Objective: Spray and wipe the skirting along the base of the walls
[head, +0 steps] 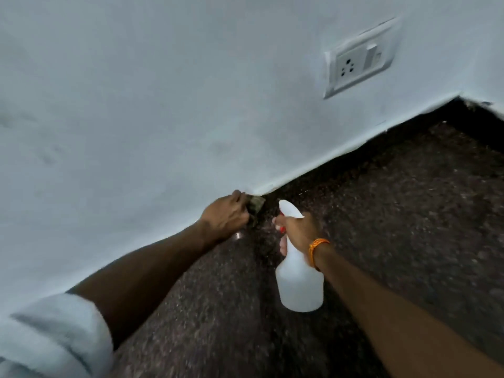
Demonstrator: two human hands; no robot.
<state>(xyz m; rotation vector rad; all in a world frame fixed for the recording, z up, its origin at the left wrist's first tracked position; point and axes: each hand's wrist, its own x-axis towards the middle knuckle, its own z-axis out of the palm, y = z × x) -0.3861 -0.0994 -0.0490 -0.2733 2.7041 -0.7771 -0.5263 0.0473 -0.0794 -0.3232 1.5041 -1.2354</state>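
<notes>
Left hand (226,217) clutches a soft-looking cloth (257,205) at the skirting (327,157); right hand (300,231) grips the neck of a probably light spray bottle (300,287).

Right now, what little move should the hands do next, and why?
Probably slide the cloth along the dark skirting toward where the spray bottle points. The left hand holds the cloth against the skirting, and the right hand aims the bottle at the stretch just beside it.
</notes>
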